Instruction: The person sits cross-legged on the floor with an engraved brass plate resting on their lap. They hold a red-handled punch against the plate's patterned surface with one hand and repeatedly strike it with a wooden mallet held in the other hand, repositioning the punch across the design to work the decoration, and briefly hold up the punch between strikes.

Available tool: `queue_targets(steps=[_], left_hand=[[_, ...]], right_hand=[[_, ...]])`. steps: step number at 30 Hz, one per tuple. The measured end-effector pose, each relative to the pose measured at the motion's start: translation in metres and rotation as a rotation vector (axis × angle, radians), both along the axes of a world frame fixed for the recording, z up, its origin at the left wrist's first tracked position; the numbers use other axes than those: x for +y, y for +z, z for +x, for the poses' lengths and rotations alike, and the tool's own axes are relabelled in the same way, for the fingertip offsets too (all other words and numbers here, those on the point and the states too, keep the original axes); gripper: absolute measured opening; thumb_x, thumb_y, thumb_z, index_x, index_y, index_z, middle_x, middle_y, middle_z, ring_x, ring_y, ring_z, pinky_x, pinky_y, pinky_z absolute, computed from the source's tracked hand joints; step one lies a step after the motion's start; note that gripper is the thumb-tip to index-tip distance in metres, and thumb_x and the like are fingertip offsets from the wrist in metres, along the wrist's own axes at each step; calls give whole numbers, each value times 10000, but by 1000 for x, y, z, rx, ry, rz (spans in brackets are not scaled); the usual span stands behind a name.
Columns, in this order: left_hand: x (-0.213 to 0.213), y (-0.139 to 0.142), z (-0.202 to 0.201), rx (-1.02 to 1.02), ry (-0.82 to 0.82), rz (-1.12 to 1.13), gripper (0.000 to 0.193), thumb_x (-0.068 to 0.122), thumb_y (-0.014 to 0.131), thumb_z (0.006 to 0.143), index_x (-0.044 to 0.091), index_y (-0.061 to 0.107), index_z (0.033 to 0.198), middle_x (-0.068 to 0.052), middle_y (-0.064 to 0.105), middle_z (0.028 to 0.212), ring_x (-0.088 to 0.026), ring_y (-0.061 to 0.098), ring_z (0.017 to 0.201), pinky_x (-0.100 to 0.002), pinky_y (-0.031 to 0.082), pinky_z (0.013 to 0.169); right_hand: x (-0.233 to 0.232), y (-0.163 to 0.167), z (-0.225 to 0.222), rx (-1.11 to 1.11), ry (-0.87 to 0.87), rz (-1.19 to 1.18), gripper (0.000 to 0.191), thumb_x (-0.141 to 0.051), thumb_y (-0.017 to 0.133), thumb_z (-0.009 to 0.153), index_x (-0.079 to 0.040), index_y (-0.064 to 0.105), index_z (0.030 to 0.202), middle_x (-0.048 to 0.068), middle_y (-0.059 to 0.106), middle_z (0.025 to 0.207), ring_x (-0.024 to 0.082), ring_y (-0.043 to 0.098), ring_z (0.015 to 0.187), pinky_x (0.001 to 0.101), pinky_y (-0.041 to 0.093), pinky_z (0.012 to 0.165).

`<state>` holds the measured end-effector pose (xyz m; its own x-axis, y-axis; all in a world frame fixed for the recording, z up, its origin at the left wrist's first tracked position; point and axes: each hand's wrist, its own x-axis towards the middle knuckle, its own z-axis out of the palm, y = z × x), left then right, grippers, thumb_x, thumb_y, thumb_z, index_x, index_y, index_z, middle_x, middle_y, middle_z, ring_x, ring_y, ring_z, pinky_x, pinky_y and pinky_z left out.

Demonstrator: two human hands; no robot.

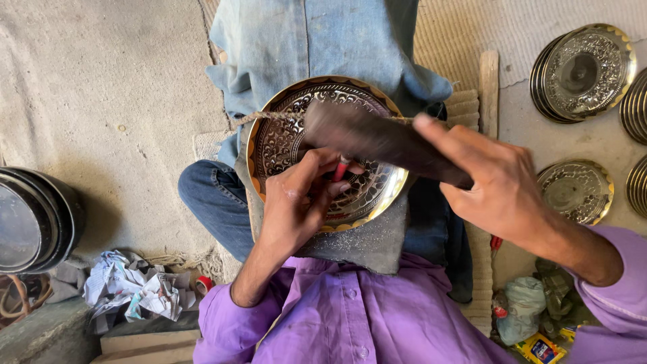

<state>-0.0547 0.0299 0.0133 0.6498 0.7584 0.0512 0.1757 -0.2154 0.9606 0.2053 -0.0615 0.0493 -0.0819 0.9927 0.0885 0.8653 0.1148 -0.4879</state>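
Floor (101, 101): bare, sandy-grey, with a woven mat (451, 40) at the top. Denim cloth (317, 40) hangs down the top centre, draped behind the work. Engraved metal plate (296, 135): round, silvery with a gold scalloped rim, dense floral pattern, resting tilted on a dark glitter-dusted pad (364, 246) over the person's lap; a rope (269, 116) runs across its upper part. Left hand (296, 202) sits on the plate's lower centre, grip clamped on a small chisel (340, 168) with a reddish shaft, tip on the engraved face just right of plate centre. Right hand (502, 185) is to the right of the plate, off its rim, grip closed around a hammer (377, 138) whose dark, motion-blurred body lies across the plate's upper half, its far end above the chisel; can't tell if it touches the chisel. So the plate lies directly under the left grip and up-left of the right grip. Stack of finished plates (583, 71) at top right, one more plate (576, 191) just right of the right hand, well apart from the work. Dark stacked bowls (37, 219) at left edge. Crumpled paper (135, 286) at lower left. Plastic bag (522, 310) at lower right.
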Motion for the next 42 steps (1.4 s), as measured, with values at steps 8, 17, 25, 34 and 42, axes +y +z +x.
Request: queue_targets(steps=[8,17,25,34,42], left_hand=[[2,4,1,-37,-13,30,350,-67,698,931,29,581,1247,-83,765,1168,-199,764,1135,-294,631,911],[1,-3,0,152,25,31,311,-27,770,898,52,662,1179,-82,788,1059,-188,788,950,-295,616,793],[2,-3,0,0,-8,33,308,-48,712,920,24,618,1204,-95,763,1110,-216,766,1059,-305,620,881],[2,2,1,4,-9,27,301,-51,717,920,28,628,1197,-82,770,1100,-201,772,1039,-297,620,872],[1,-3,0,66,17,10,319,-56,732,918,14,626,1211,-91,782,1065,-168,773,990,-278,606,822]], right_hand=[[0,0,-1,498,-141,-92,878,-19,683,780,-185,339,1570,-3,651,924,181,680,784,346,560,735],[0,-2,2,-255,57,-68,933,57,736,683,-265,477,1519,76,691,916,255,691,788,414,548,651],[2,-5,2,149,-59,-66,883,8,700,751,-209,422,1561,36,664,1013,233,701,836,388,563,709],[5,-3,4,-29,17,-73,898,17,726,718,-211,445,1540,111,660,1070,312,701,897,439,564,735],[2,-5,4,-104,23,-13,837,38,731,763,-202,473,1523,130,691,1019,289,708,866,421,557,710]])
